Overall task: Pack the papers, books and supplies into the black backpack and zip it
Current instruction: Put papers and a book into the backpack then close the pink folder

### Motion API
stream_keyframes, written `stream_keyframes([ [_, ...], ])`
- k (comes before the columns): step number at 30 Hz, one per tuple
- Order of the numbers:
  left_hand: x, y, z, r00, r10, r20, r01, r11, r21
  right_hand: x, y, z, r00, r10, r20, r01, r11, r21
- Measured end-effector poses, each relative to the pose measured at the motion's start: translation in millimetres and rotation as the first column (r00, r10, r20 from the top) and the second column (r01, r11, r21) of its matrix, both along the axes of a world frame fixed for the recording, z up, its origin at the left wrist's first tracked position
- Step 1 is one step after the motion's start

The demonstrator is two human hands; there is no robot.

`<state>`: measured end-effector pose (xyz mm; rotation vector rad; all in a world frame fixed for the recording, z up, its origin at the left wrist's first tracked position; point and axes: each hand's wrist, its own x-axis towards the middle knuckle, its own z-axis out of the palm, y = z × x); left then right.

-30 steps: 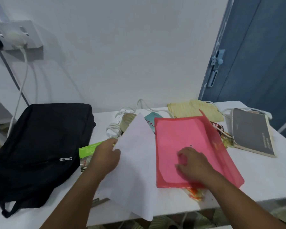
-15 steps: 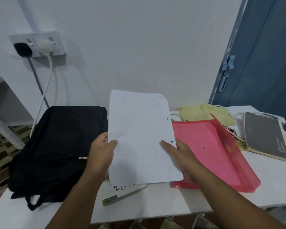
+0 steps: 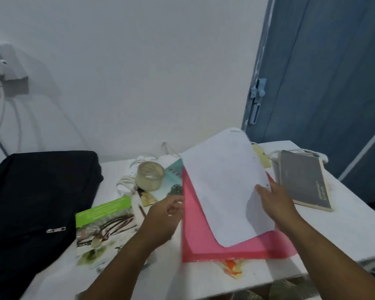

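My right hand [image 3: 275,200] pinches the right edge of a white sheet of paper [image 3: 225,182], held tilted over the pink plastic folder [image 3: 204,241]. My left hand [image 3: 165,215] hovers at the folder's left edge, fingers loosely curled, holding nothing that I can see. The black backpack [image 3: 35,198] lies flat on the left of the white table [image 3: 342,230], its zipper pull showing. A green-topped booklet [image 3: 104,224] lies between the backpack and my left arm. A grey book [image 3: 303,180] rests at the far right.
A glass jar [image 3: 149,175] stands behind the booklet beside white cables [image 3: 126,182] and a teal book [image 3: 171,182]. An orange wrapper [image 3: 232,265] pokes out under the folder. A blue door [image 3: 325,83] is at the right, a wall socket [image 3: 7,68] at the left.
The paper, held upright in both hands before, has swung right and down over the pink folder. My left hand has let go of it; only my right hand holds it.
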<state>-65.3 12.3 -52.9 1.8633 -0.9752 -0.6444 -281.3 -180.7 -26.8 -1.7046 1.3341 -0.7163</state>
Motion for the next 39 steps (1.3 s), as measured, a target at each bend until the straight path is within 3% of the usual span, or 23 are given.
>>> stream_keyframes([
  [4, -46.1, -56.9, -14.1, 0.981, -0.084, 0.176, 0.085, 0.996, -0.001, -31.5, -45.7, -16.1, 0.927, -0.275, 0.256, 0.222, 0.951, 0.216],
  [8, -86.5, -108.6, -38.5, 0.929, -0.139, 0.342, 0.132, 0.99, 0.045, -55.1, -76.9, -39.1, 0.845, -0.372, 0.385, 0.211, 0.893, 0.398],
  [10, -104.6, -132.8, -49.5, 0.894, -0.113, 0.434, 0.076, 0.992, 0.102, -63.1, -82.6, -48.0, 0.847, -0.353, 0.398, 0.193, 0.9, 0.39],
  [14, -141.9, -161.9, -51.1, 0.876, -0.084, 0.475, -0.13, 0.907, 0.4, -77.6, -89.0, -58.7, 0.84, -0.381, 0.385, 0.232, 0.896, 0.38],
  [19, -166.0, -175.9, -60.6, 0.816, -0.089, 0.571, -0.269, 0.816, 0.512, -92.9, -87.5, -67.2, 0.859, -0.333, 0.388, 0.228, 0.929, 0.292],
  [22, -166.5, -176.1, -62.0, 0.783, -0.026, 0.621, -0.296, 0.863, 0.409, -99.4, -90.8, -71.5, 0.869, -0.284, 0.405, 0.188, 0.947, 0.26],
  [25, -162.2, -170.8, -57.9, 0.849, 0.198, 0.49, -0.281, 0.954, 0.102, -102.7, -89.8, -66.7, 0.868, -0.239, 0.435, 0.155, 0.963, 0.219],
  [28, -158.3, -161.7, -45.9, 0.848, 0.38, 0.369, -0.372, 0.923, -0.094, -104.2, -90.0, -65.1, 0.851, -0.23, 0.472, 0.145, 0.967, 0.21],
  [31, -161.4, -157.5, -38.4, 0.807, 0.476, 0.35, -0.423, 0.879, -0.222, -104.5, -91.7, -63.6, 0.829, -0.203, 0.521, 0.03, 0.947, 0.32],
  [35, -168.0, -156.8, -37.2, 0.788, 0.475, 0.39, -0.391, 0.877, -0.278, -106.1, -91.0, -53.3, 0.836, -0.132, 0.532, -0.083, 0.929, 0.361],
  [39, -170.0, -156.8, -32.0, 0.811, 0.446, 0.379, -0.374, 0.893, -0.251, -108.9, -86.5, -45.3, 0.81, -0.164, 0.563, -0.048, 0.938, 0.342],
])
